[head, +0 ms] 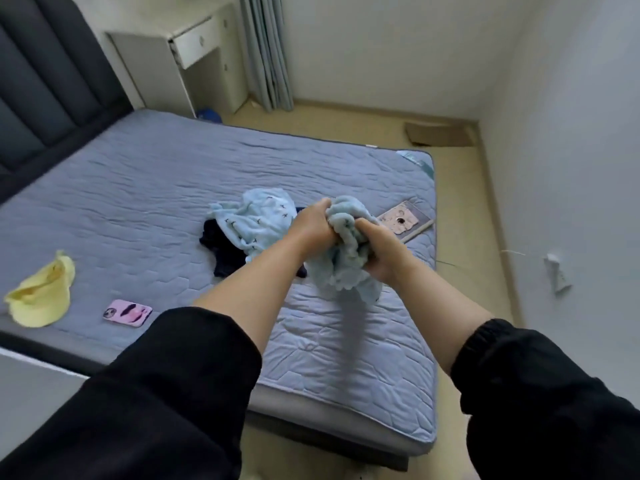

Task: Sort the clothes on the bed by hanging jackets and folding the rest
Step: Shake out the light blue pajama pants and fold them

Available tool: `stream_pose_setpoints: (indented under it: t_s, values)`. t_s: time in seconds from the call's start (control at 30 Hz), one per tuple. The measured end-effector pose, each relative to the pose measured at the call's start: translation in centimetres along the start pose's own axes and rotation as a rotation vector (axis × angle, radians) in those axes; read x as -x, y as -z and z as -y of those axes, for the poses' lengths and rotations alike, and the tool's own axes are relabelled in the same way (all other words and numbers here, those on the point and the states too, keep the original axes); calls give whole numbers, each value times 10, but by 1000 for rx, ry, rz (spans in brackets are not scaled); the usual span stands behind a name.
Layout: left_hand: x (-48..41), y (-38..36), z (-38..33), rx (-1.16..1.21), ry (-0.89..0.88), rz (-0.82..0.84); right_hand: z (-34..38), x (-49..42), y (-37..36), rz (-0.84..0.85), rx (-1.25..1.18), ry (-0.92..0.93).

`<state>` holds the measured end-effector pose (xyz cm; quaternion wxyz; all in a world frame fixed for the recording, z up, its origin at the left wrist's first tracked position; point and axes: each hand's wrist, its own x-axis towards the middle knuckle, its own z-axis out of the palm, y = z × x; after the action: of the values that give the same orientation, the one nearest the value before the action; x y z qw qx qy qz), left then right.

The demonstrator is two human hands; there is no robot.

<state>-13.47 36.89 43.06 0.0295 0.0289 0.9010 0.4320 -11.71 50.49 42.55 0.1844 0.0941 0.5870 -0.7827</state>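
Both hands hold a bunched light-blue fleece garment [346, 258] above the bed [138, 188]. My left hand [311, 226] grips its upper left part and my right hand [377, 251] grips its right side; the cloth hangs crumpled below them. Just behind lies a second light-blue fleece piece [256, 220] with small dark marks, on top of a dark navy garment [221, 254]. A yellow garment [41, 296] lies near the bed's left edge.
A pink phone [127, 312] lies near the bed's front edge, and another phone on a tablet [401, 220] lies by the right edge. A white desk [194, 53] and curtain [266, 53] stand behind the bed. Cardboard [440, 135] lies on the floor at the back right.
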Motion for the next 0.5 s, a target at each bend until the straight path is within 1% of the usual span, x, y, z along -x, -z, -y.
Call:
stream_pose_setpoints:
  t_s: [0.07,0.13,0.2,0.33,0.4,0.43,0.47,0.5]
  values:
    - [0,26,-22,43,-32,-29,25,4,-20,-63,1,64]
    - [3,58,-46,126,-51,-19,52,8,-37,-86,18,150]
    - [9,90,-69,241,-46,40,78,13,-51,-137,31,240]
    - [18,146,-104,444,-84,161,123,24,-83,-175,1,360]
    - [20,171,-116,546,-108,233,143,31,-94,-192,49,440]
    - [19,183,-122,579,-129,239,153,36,-99,-206,97,489]
    - [18,194,-128,588,-158,204,165,41,-104,-222,160,553]
    - [18,205,-134,564,-192,111,177,46,-109,-246,245,632]
